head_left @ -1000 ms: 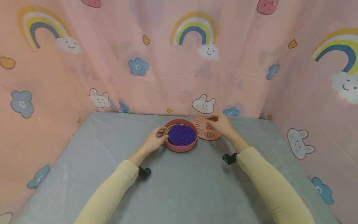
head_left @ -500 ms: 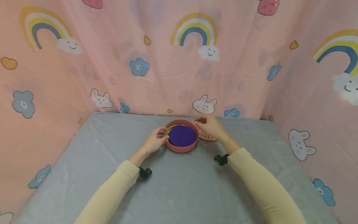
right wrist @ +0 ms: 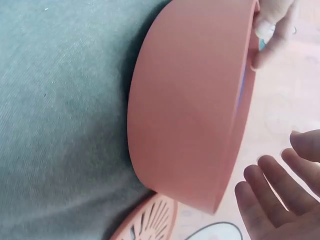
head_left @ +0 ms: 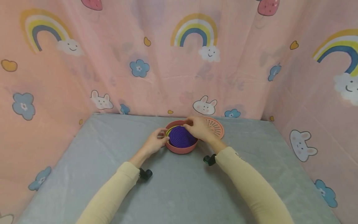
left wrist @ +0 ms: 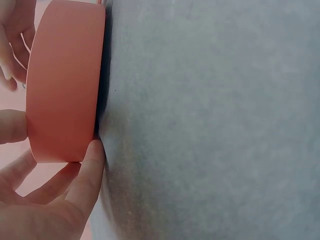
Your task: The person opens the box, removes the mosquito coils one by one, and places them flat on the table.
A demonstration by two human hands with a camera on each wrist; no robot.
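A round pink mosquito coil box (head_left: 181, 150) stands uncovered on the table, with a purple mosquito coil (head_left: 180, 139) lying in it. A yellow edge (head_left: 168, 132) shows under the coil at the left. My left hand (head_left: 153, 140) holds the box's left wall between thumb and fingers, one fingertip low by the cloth in the left wrist view. Over the right part of the box is my right hand (head_left: 198, 128), fingers loosely bent. In the right wrist view its fingers (right wrist: 272, 182) stand apart from the box wall, holding nothing.
The pink slotted lid (head_left: 216, 127) lies flat just right of the box, partly behind my right hand. A grey cloth (head_left: 173, 193) covers the table. Pink printed curtains (head_left: 167, 81) stand close behind and at both sides.
My right hand has moved left from above the slotted lid to over the right side of the box, uncovering the lid. My left hand has stayed at the box.
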